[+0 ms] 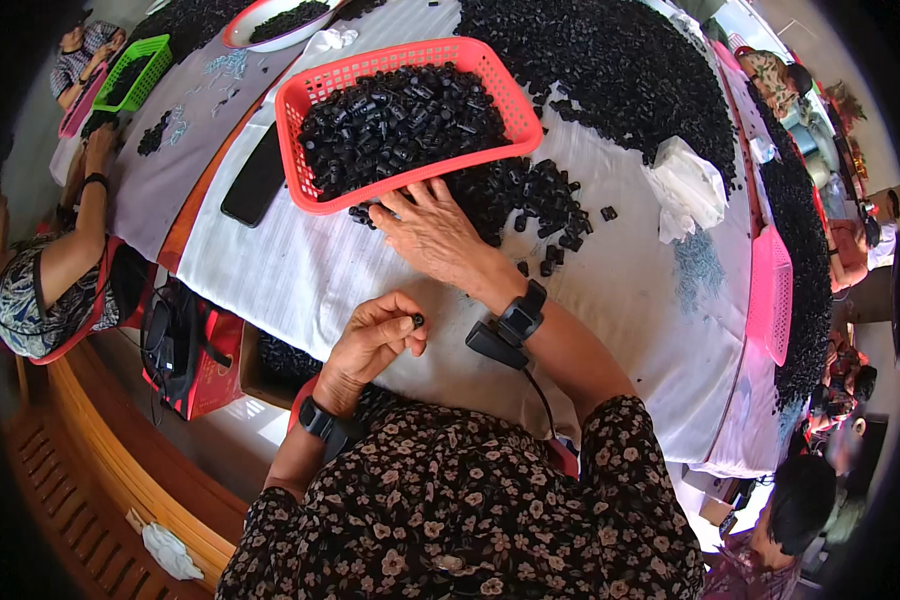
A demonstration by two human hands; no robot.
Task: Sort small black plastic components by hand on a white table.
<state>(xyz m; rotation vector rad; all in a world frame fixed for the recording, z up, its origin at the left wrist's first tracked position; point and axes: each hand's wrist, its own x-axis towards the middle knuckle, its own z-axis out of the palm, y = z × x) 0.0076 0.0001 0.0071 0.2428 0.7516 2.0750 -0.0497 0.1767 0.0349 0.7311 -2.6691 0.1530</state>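
Table [300, 270] under a white cloth carries a large heap of black parts [620, 60] along its far side. Nearer sits a red basket [515, 110], heaped with the same small black pieces. A loose pile [530, 200] lies on the cloth just at the basket's near edge. Right hand [432, 228] lies flat on that pile, fingers spread and open, palm down, touching pieces but gripping none that shows. Left hand [370, 335] hangs near the table's near edge, thumb and forefinger pinched shut on one small black piece [417, 321]. Judged step: one piece in hand, right hand fetching from the pile. Next move likely calls for the right fingers to close on a single piece and separate it cleanly from its neighbours, then bring it to meet the left hand.
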